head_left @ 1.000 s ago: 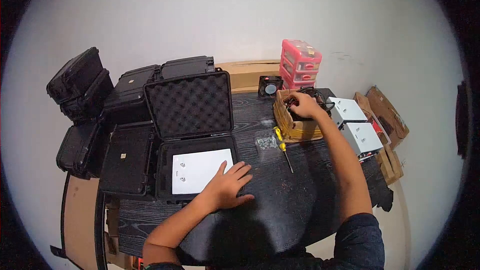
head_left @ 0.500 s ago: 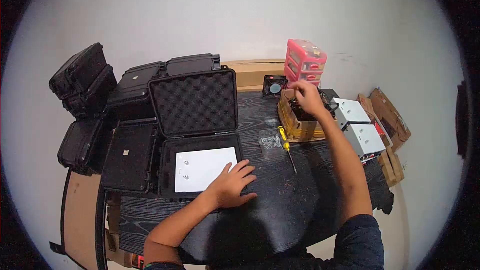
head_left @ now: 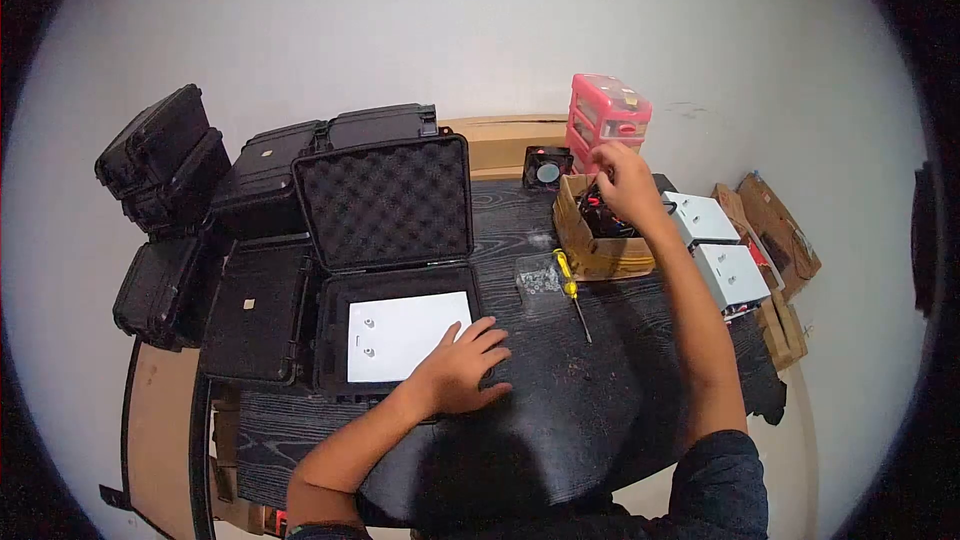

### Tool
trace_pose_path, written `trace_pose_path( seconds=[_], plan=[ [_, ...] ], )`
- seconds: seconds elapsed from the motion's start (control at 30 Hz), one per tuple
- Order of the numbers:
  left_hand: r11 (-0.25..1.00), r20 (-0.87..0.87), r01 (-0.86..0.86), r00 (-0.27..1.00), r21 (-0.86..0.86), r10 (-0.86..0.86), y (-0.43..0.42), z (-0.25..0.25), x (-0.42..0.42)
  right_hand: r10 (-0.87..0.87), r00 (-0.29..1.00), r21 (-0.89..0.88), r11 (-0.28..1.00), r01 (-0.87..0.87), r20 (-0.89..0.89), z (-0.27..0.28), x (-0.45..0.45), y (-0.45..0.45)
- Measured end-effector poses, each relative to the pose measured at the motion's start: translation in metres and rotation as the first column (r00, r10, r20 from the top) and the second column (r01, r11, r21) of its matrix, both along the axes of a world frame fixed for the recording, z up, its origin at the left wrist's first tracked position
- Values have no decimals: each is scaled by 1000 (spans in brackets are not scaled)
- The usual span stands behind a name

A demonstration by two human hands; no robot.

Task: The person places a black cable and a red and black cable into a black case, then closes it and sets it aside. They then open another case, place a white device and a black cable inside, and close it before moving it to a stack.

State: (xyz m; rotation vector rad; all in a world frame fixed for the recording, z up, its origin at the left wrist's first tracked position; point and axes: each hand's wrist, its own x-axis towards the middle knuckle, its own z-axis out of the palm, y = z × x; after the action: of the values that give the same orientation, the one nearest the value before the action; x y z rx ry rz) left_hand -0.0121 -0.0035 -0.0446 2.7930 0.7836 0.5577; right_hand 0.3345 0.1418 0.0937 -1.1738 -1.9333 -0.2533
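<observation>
Slanting in over the near side of the counter [head_left: 575, 420], the left forearm [head_left: 350, 455] led to the left grip [head_left: 458, 377], palm down, its fingers fanned apart and its thumb pointing right. This grip lay over the near right corner of the white panel [head_left: 395, 335], hiding that corner and part of the case rim; how firmly it pressed could not be told. The panel sat flat in the open case [head_left: 385, 205], its foam-lined lid standing up behind it. The dark right sleeve [head_left: 718, 480] was cut off by the bottom edge.

Left of the open case lay a closed case [head_left: 255, 310]. To the right, a yellow screwdriver [head_left: 566, 275] rested beside a clear bag [head_left: 540, 282] of small parts, too small to make out singly.

Farther off, the right forearm [head_left: 690, 305] stretched forward and slightly left, wrist bent, to the right grip [head_left: 625, 182] above the carton [head_left: 595, 258]. Its fingers curled down toward the thumb over dark cables [head_left: 603, 215]; whether they pinched one could not be told. The forearm and grip hid much of the carton's right side.

Behind stood a fan [head_left: 547, 173] and pink drawers [head_left: 603, 105], the lower drawers partly covered by the grip.
</observation>
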Motion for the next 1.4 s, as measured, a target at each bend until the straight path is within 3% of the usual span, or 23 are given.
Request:
trace_pose_path(
  seconds=[0.07,0.1,0.17,0.2,0.3,0.47,0.53,0.63,0.73,0.8,0.87,0.93,1.03,1.07,1.13,1.2,1.27,1.33,1.4],
  plan=[
    [1000,-5,-2,1000,-8,2,0,0,0,-181,975,-192,960,203,129,-14,13,18],
    [1000,-35,-9,999,-4,9,0,0,0,-181,975,-191,960,203,128,-13,10,17],
    [1000,-66,-17,998,1,17,0,1,0,-271,868,-422,788,449,416,-14,1,18],
    [1000,-64,-15,998,-6,15,0,2,0,-265,834,-441,749,494,484,-26,6,33],
    [1000,-58,-17,998,-12,16,1,0,0,-332,780,-327,769,550,531,-58,12,75],
    [1000,-48,-11,999,-22,10,2,0,0,-343,777,-368,732,573,527,-78,15,119],
    [1000,-36,-6,999,-12,5,1,0,0,-239,707,-399,687,608,666,-74,9,119],
    [1000,-21,0,1000,-13,0,1,2,0,-329,729,-305,748,589,601,-83,9,126],
    [1000,-8,-1,1000,-10,1,0,3,-1,-341,709,-326,709,625,618,-75,11,119],
    [1000,-5,-1,1000,-1,1,0,2,-1,-375,718,-283,736,615,587,-82,16,123],
    [1000,-1,0,1000,11,0,0,2,0,-487,759,-261,738,623,433,-85,23,130],
    [1000,-1,-6,1000,31,6,0,3,0,-500,777,-274,742,612,382,-80,31,134],
    [1000,-1,-7,1000,22,7,0,3,1,-467,880,-151,867,475,88,-71,43,137],
    [1000,1,-7,1000,22,7,0,2,1,-467,880,-151,867,476,90,-67,46,138],
    [1000,0,-12,1000,25,12,0,1,1,-284,942,-51,959,280,-178,-58,53,144],
    [1000,1,-11,1000,26,11,0,1,1,-224,942,-145,971,192,-249,-44,58,136],
    [1000,2,-10,1000,27,10,-1,1,0,-38,896,-220,973,-67,-442,-28,50,119],
    [999,6,-7,1000,34,6,0,1,0,-1,920,-184,980,-77,-393,-16,38,94],
    [999,-3,-7,1000,33,7,0,1,0,166,870,-216,931,-293,-464,-5,18,55]
  ],
)
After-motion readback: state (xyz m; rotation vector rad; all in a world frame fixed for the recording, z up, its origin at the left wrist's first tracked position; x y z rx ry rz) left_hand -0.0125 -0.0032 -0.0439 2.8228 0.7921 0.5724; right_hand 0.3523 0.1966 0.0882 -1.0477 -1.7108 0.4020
